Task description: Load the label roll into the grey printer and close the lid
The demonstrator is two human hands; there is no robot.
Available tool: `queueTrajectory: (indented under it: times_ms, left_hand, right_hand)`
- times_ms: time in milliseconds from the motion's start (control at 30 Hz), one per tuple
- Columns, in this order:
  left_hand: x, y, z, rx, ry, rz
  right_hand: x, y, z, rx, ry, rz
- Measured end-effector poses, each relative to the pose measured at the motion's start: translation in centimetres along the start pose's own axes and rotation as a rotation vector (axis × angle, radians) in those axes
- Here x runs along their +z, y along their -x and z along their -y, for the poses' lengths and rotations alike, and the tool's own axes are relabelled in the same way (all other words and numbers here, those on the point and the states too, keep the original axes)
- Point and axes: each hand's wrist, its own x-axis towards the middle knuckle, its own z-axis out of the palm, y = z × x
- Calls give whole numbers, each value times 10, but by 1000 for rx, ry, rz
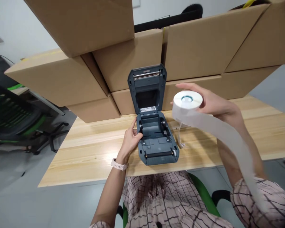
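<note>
On the table stands a dark grey label printer [156, 142] with its lid [147, 84] swung up and back. Inside, two black roll holders face each other across the hollow, with no roll between them. A black roller with a white end runs across the printer's front. My left hand [130, 137] grips the printer's left edge, thumb on the rim. To the right of the printer, my right hand [211, 101] holds a roll of white labels [188, 100] in the air. A long loose strip trails from the roll down over my right forearm.
Several cardboard boxes [192, 47] are stacked along the table's back, one jutting out at upper left. A thin white cable [180, 136] lies right of the printer on the wooden table [85, 152]. A black and green chair [16, 120] stands to the left.
</note>
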Motion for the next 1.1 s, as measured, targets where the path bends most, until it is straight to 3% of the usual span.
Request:
queueTrajectory:
  times_ms: [67,300,567,800,933,1100]
  left_hand:
    - [0,0,1,-2,11,-7]
    - [0,-1,1,-13,34,-12]
    - [0,1,-2,-28,62,-8]
    - [0,-2,2,-23,100,4]
    - [0,-1,-1,-46,139,11]
    - [0,0,-6,-50,128,11]
  right_hand:
    - [0,-2,-12,80,-6,-53]
    - [20,-41,-67,218,-70,-61]
    - [12,-49,-98,224,55,-34]
    - [36,-61,-116,315,-7,91]
    - [28,-43,-124,319,-150,93]
    - [10,15,-138,397,-376,-35]
